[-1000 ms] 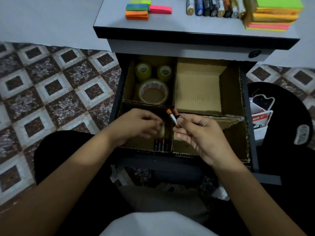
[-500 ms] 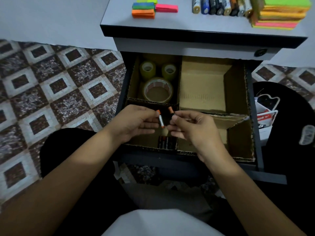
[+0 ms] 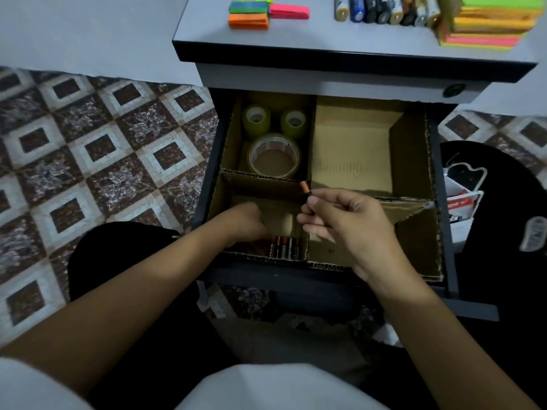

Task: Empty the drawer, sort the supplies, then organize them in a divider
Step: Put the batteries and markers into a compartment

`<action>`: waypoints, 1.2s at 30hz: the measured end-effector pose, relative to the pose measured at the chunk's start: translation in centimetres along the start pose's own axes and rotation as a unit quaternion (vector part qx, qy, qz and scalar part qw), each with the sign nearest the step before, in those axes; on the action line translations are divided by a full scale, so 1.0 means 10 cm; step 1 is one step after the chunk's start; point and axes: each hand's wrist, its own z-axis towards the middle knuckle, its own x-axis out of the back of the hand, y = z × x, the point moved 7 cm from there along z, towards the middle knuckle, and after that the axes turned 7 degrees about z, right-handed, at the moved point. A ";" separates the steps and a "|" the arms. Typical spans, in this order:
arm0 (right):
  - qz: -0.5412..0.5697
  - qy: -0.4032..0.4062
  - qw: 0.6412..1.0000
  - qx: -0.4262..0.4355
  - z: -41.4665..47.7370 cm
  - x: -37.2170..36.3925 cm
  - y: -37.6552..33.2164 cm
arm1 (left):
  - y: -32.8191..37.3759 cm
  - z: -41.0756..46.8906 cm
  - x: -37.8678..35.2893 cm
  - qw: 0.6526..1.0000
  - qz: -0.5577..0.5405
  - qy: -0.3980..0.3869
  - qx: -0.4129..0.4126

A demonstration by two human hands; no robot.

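The drawer [image 3: 444,238] stands pulled out with a cardboard divider [image 3: 263,176] inside. My right hand [image 3: 346,226] pinches a small battery with an orange tip [image 3: 306,192] above the middle of the divider. My left hand [image 3: 245,221] is lowered into the front-left compartment, right beside a short row of batteries [image 3: 284,247] lying there. Its fingers point down and are hidden, so I cannot see whether they hold anything. Three tape rolls [image 3: 273,156] fill the back-left compartment.
On the desk top [image 3: 319,39] lie coloured sticky strips [image 3: 250,13], a row of cylindrical items [image 3: 384,10] and a stack of sticky notes [image 3: 488,25]. A black round object with packaging [image 3: 509,202] stands right of the drawer. Patterned floor tiles [image 3: 103,161] lie left.
My left hand took one of the two batteries from my right hand and dropped down into the front-left compartment. My right hand stays up with the other battery.
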 end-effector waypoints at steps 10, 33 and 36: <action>0.030 -0.004 0.999 -0.025 -0.06 0.00 -0.01 | 0.15 -0.13 0.21 0.996 0.024 0.059 -0.067; -0.510 0.153 0.783 0.320 -0.11 0.64 -0.61 | 0.02 -0.09 0.17 0.994 0.042 0.105 -0.011; -0.554 0.170 0.762 0.290 0.05 0.93 -0.48 | -0.02 0.01 0.14 0.990 0.108 0.094 -0.004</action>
